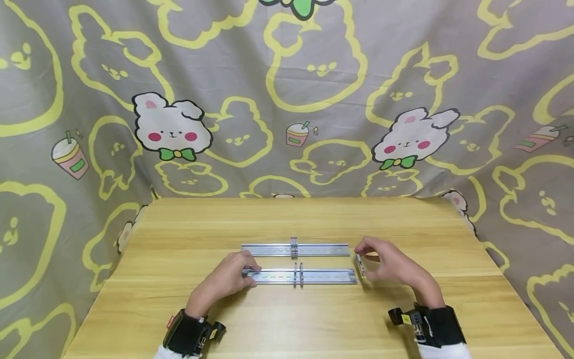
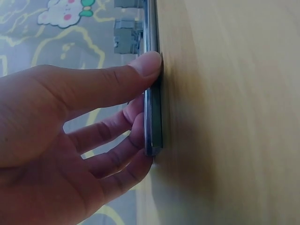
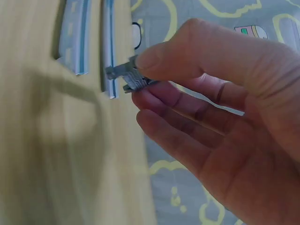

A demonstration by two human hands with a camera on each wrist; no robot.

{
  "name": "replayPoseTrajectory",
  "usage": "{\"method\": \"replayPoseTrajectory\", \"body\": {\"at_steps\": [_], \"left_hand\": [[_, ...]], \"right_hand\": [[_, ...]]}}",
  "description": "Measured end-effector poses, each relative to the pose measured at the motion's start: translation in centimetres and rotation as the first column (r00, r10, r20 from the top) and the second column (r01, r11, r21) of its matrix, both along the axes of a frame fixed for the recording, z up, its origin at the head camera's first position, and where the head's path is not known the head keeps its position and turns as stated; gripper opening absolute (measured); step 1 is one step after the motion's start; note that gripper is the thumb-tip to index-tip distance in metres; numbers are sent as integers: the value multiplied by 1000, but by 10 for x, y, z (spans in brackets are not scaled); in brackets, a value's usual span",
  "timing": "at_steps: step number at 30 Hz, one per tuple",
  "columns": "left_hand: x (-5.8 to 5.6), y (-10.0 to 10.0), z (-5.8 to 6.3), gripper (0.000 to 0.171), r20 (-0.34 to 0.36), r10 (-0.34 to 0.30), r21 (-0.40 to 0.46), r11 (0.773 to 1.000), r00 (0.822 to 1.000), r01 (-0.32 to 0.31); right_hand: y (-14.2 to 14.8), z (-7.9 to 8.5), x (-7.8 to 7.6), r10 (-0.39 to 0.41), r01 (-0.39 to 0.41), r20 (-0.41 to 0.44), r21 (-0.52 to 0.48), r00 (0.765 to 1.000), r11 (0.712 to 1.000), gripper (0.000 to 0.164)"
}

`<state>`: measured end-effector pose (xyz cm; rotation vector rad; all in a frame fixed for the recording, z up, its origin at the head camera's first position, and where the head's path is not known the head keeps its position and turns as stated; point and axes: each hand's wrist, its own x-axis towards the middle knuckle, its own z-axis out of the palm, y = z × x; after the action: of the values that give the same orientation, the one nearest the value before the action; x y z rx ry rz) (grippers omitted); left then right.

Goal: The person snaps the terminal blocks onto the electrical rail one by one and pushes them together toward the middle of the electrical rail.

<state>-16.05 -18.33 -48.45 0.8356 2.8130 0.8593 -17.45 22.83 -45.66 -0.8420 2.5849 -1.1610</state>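
Observation:
Two slotted metal DIN rails lie side by side on the table, the near rail (image 1: 273,277) and the far rail (image 1: 269,250). My left hand (image 1: 230,274) grips the near rail's left end, thumb (image 2: 147,64) on one long edge and fingers against the other. Two thin grey clip-like pieces (image 1: 295,274) stand on that rail near its middle. More such pieces (image 1: 294,248) sit close together on the far rail. Past the rails' right ends, my right hand (image 1: 394,262) pinches a small grey ridged clip-like piece (image 3: 133,77) between thumb and fingers, apart from both rails.
The wood-grain table (image 1: 296,324) extends around both rails. A grey curtain (image 1: 251,60) with yellow outlines and rabbit prints hangs behind and at both sides. Each wrist wears a black strap (image 1: 441,324) with a small camera.

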Motion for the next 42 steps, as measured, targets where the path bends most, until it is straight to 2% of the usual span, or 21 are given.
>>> {"method": "replayPoseTrajectory", "body": {"at_steps": [5, 11, 20, 32, 42], "left_hand": [[-1, 0, 0, 30, -7, 2, 11, 1000, 1000, -2], [-2, 0, -2, 30, -7, 14, 6, 1000, 1000, -14], [-1, -2, -3, 30, 22, 21, 1, 1000, 1000, -22], [-2, 1, 2, 30, 17, 16, -5, 1000, 1000, -16], [-2, 1, 0, 28, -1, 6, -6, 1000, 1000, -6]], "right_hand": [[7, -10, 4, 9, -10, 60, 4, 998, 1000, 46], [5, -13, 5, 12, -15, 97, 30, 995, 999, 46], [0, -14, 5, 18, -23, 90, 61, 996, 998, 46], [1, -15, 5, -2, -3, 124, 42, 992, 999, 46], [1, -16, 4, -8, 5, 141, 24, 990, 1000, 47]]}}
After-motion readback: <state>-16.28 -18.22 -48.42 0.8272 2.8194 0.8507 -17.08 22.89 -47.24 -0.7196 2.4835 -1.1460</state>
